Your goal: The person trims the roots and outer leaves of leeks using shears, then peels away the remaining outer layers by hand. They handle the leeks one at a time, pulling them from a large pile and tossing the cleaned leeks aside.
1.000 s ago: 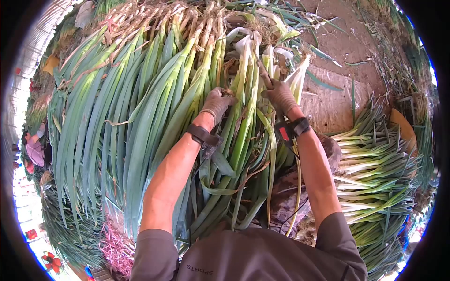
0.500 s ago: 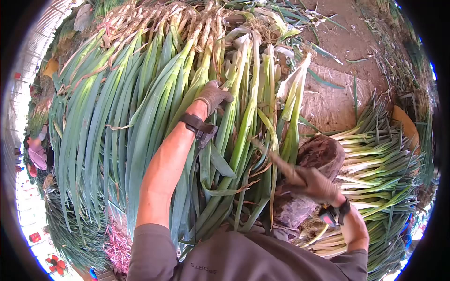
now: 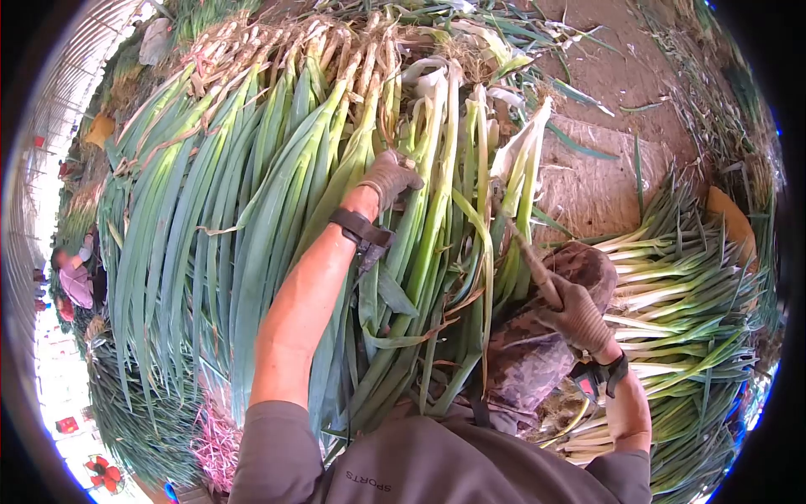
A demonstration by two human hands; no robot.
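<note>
My left hand (image 3: 391, 178), in a brown knitted glove, is closed around a green onion (image 3: 426, 126) at the middle of the pile, partway up its stalk. My right hand (image 3: 578, 321), gloved too, grips a tool with a wooden handle (image 3: 541, 270) beside my knee. The tool's far end is thin and hard to make out against the leaves. It points up and left toward a pale onion stalk (image 3: 522, 172) with peeling outer layers. Long unsorted green onions (image 3: 218, 160) lie to the left, roots at the far side and leaves toward me.
Cleaned onions with white stems (image 3: 663, 294) are stacked on my right. A flat board (image 3: 588, 181) lies beyond my knee (image 3: 579, 277), near leaf scraps on the soil. Pink ties (image 3: 216, 441) lie at lower left. Another person (image 3: 74, 277) is at the far left.
My right hand and the tool have moved away from the onions, with the tool's tip swinging up and right. My left hand has shifted slightly, staying on the stalk.
</note>
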